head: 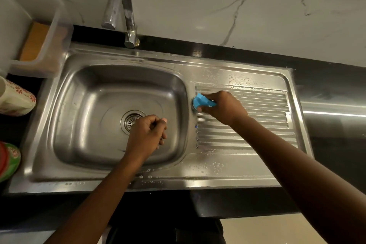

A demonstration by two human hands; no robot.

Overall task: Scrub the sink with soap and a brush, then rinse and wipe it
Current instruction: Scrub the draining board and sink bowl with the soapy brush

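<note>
Blue brush (204, 102) gripped by right hand (223, 108), on wet steel drainboard (257, 105).

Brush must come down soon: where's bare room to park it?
Free: the ribbed drainboard right of the right hand, and the sink's front rim, wet with droplets. Crowded: the left counter, with clear container, floral cup and plates.
</note>
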